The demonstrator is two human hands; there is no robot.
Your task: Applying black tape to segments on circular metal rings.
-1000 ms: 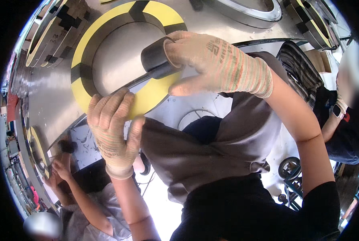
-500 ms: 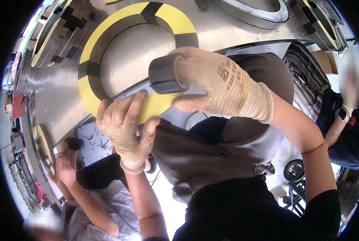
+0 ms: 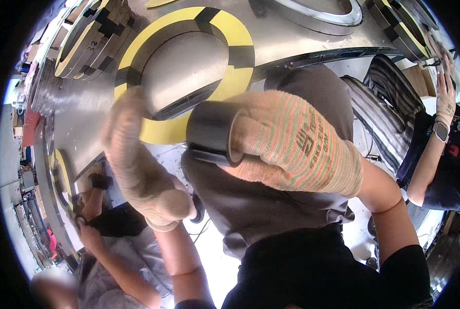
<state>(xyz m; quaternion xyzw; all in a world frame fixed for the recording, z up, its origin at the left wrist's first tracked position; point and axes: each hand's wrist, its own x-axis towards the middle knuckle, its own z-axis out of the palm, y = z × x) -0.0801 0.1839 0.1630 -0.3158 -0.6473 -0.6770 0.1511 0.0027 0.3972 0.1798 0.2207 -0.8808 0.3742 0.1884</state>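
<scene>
A large flat ring (image 3: pixel 236 32), yellow with black bands, rests on the metal table, its near side jutting past the edge. My right hand (image 3: pixel 297 141), in a striped knit glove, grips a wide roll of black tape (image 3: pixel 209 129). Fingers of that hand reach into the roll's core, and the roll overlaps the ring's near side in view. Whether tape touches the ring there is hidden. Beside the ring's left rim is my gloved left hand (image 3: pixel 137 159), its fingers smeared by motion; I cannot tell if it touches the ring.
Stacked banded rings (image 3: pixel 98 44) stand on the metal table (image 3: pixel 80 113) at far left. A silver-rimmed ring (image 3: pixel 328 20) and more banded rings (image 3: pixel 402 28) lie to the right. One co-worker's arm (image 3: pixel 111 260) is at lower left; another's gloved hand (image 3: pixel 445 100) is at right.
My left hand has come off the ring's near side and swung left, now blurred. My right hand with the tape roll has moved down, toward my lap.
</scene>
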